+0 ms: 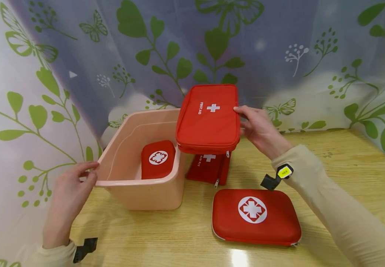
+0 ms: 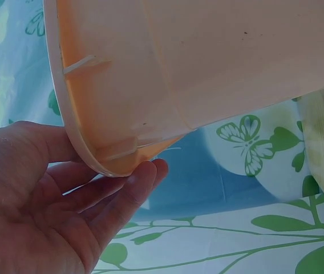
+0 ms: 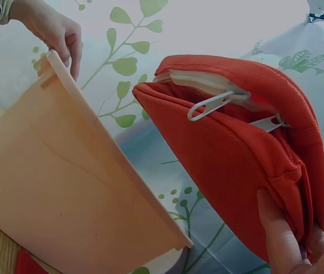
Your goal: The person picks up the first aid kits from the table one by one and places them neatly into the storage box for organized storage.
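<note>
My right hand (image 1: 257, 126) pinches the edge of a red first aid bag (image 1: 209, 118) with a white cross, raised at the right rim of a peach plastic bin (image 1: 152, 194). In the right wrist view the bag's zipper (image 3: 213, 105) end gapes partly. My left hand (image 1: 73, 193) grips the bin's near-left rim, its fingers curled about the corner in the left wrist view. Inside the bin lies a red case (image 1: 159, 157) with a round white emblem. Below the raised bag, a flat red pouch (image 1: 209, 170) is partly hidden.
A larger red hard case (image 1: 257, 217) with a white emblem lies on the wooden table (image 1: 139, 237), right of the bin. A leaf-patterned curtain (image 1: 262, 48) hangs behind the table and along the left side.
</note>
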`<action>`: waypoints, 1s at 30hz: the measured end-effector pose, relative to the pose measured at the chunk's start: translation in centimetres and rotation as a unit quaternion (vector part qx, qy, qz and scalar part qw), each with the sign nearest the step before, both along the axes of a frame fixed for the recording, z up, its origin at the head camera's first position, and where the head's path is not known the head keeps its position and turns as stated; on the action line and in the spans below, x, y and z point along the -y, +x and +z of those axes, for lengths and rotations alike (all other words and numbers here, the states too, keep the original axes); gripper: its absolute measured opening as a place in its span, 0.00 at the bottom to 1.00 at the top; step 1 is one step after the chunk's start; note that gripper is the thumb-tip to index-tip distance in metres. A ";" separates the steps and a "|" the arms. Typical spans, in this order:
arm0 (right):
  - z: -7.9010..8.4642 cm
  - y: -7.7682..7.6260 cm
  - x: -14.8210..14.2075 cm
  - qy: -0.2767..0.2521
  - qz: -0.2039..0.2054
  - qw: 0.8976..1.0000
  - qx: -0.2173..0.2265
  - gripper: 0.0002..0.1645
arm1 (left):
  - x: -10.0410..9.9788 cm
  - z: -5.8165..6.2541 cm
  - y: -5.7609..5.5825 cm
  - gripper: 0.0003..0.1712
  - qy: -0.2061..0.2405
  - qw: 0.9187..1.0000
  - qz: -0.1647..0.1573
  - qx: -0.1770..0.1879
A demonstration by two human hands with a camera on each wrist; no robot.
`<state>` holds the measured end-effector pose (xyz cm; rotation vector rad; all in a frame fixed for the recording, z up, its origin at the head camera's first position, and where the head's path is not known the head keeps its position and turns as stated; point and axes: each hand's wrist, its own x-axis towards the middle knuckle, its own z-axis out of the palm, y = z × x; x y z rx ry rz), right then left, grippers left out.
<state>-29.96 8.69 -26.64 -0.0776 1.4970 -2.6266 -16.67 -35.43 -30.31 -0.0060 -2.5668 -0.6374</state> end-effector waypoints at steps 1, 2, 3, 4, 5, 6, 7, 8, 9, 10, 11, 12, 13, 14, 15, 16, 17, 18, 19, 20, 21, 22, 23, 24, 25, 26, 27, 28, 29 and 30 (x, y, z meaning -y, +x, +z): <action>0.0 0.0 0.1 0.001 0.000 1.000 0.001 0.08 | 0.0 0.0 0.0 0.18 0.000 1.000 0.000 -0.001; 0.0 0.0 0.2 0.003 0.000 1.000 0.002 0.08 | 0.0 0.0 0.0 0.18 0.000 1.000 0.000 0.000; 0.0 0.0 0.3 0.005 0.001 1.000 0.002 0.08 | 0.0 0.0 -0.1 0.18 0.002 1.000 0.000 0.000; 0.0 0.0 0.4 0.007 0.002 1.000 0.002 0.08 | 0.0 0.0 -0.1 0.18 0.002 1.000 0.000 0.000; 0.0 0.0 0.5 0.008 0.003 1.000 0.002 0.08 | 0.0 0.0 -0.1 0.18 0.002 1.000 0.001 0.000; 0.0 0.0 0.6 0.009 0.004 1.000 0.002 0.08 | 0.0 0.0 -0.1 0.18 0.004 1.000 0.000 0.001; 0.0 0.0 0.8 0.009 0.004 1.000 0.002 0.08 | 0.0 -0.1 -0.1 0.18 0.004 1.000 0.001 0.001; 0.1 0.0 0.9 0.009 0.005 1.000 0.001 0.08 | 0.0 -0.1 -0.1 0.18 0.005 1.000 0.001 0.001; 0.1 -0.1 1.0 0.009 0.005 1.000 0.002 0.08 | 0.0 -0.1 -0.1 0.18 0.006 1.000 0.000 0.001; 0.1 -0.1 1.1 0.008 0.006 1.000 0.002 0.08 | 0.0 -0.1 -0.1 0.18 0.005 1.000 0.001 0.000; 0.1 -0.1 1.3 0.006 0.006 1.000 0.002 0.08 | 0.1 -0.2 -0.1 0.17 0.005 1.000 0.001 -0.001; 0.1 -0.1 1.4 0.005 0.005 1.000 0.003 0.07 | 0.1 -0.2 -0.1 0.17 0.005 1.000 0.001 -0.001; 0.1 -0.1 1.6 0.004 0.005 1.000 0.004 0.07 | 0.1 -0.2 -0.1 0.17 0.004 1.000 0.001 -0.001; 0.2 -0.2 1.7 0.000 0.006 1.000 0.005 0.07 | 0.2 -0.2 -0.1 0.17 0.006 1.000 0.000 0.000; 0.2 -0.2 1.9 -0.002 0.008 1.000 0.006 0.07 | 0.2 -0.2 -0.1 0.17 0.007 1.000 -0.001 0.001; 0.2 -0.3 2.0 -0.006 0.008 1.000 0.006 0.07 | 0.2 -0.3 -0.1 0.18 0.007 1.000 -0.002 0.002; 0.2 -0.3 2.2 -0.009 0.008 1.000 0.007 0.07 | 0.2 -0.2 -0.1 0.18 0.006 1.000 -0.002 0.004; 0.2 -0.4 2.3 -0.012 0.010 1.000 0.007 0.07 | 0.2 -0.2 -0.1 0.18 0.007 1.000 -0.003 0.006; 0.2 -0.4 2.4 -0.014 0.013 1.000 0.008 0.07 | 0.2 -0.2 -0.1 0.18 0.008 1.000 -0.004 0.007; 0.3 -0.5 2.5 -0.015 0.014 1.000 0.007 0.07 | 0.2 -0.2 0.0 0.18 0.009 1.000 -0.005 0.007; 0.3 -0.5 2.7 -0.016 0.015 1.000 0.006 0.07 | 0.2 -0.2 -0.1 0.18 0.008 1.000 -0.005 0.007; 0.3 -0.5 2.9 -0.018 0.016 1.000 0.006 0.07 | 0.2 -0.2 -0.1 0.18 0.008 1.000 -0.005 0.007; 0.4 -0.6 3.0 -0.018 0.018 1.000 0.005 0.07 | 0.2 -0.2 -0.1 0.18 0.007 1.000 -0.004 0.006; 0.4 -0.6 3.2 -0.017 0.021 1.000 0.004 0.07 | 0.2 -0.2 -0.1 0.18 0.008 1.000 -0.005 0.006; 0.5 -0.6 3.4 -0.015 0.021 1.000 0.003 0.07 | 0.2 -0.2 -0.1 0.18 0.009 1.000 -0.005 0.006; 0.5 -0.6 3.6 -0.014 0.021 1.000 0.001 0.07 | 0.2 -0.2 -0.2 0.18 0.008 1.000 -0.006 0.005; 0.5 -0.7 3.7 -0.014 0.022 1.000 0.001 0.07 | 0.2 -0.2 -0.2 0.18 0.008 1.000 -0.006 0.005; 0.6 -0.7 3.9 -0.011 0.023 1.000 0.001 0.07 | 0.2 -0.2 -0.2 0.18 0.007 1.000 -0.006 0.003; 0.6 -0.6 4.1 -0.007 0.024 1.000 0.001 0.07 | 0.2 -0.2 -0.2 0.18 0.007 1.000 -0.007 0.002; 0.6 -0.6 4.2 -0.004 0.023 1.000 0.001 0.07 | 0.2 -0.2 -0.2 0.17 0.007 1.000 -0.008 0.001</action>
